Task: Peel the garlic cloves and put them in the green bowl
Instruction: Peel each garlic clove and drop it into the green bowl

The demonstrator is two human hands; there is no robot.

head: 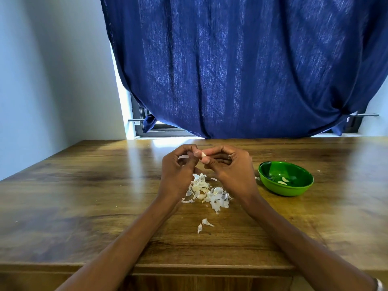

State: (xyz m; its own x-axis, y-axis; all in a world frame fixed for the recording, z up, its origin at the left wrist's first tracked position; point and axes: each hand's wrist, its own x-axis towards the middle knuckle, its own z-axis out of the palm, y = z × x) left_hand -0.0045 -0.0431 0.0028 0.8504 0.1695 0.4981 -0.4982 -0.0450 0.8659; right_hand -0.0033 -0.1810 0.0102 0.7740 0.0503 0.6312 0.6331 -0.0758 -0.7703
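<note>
Wooden table (84,185) under blue curtain (241,70) | left hand (178,171) fingers curled, nipping skin at garlic clove (203,154) | right hand (228,169) pinches clove between thumb and fingertips | peel heap (207,192) below both hands | green bowl (285,178) right of right hand, holds peeled cloves | advice: steady clove, strip skin tip-down

We see two bare forearms, no sleeves. Our right hand (230,164) wears a ring (230,157) on one finger; a silvery bangle (379,285) circles the right wrist. Left hand (178,166) unadorned.
</note>
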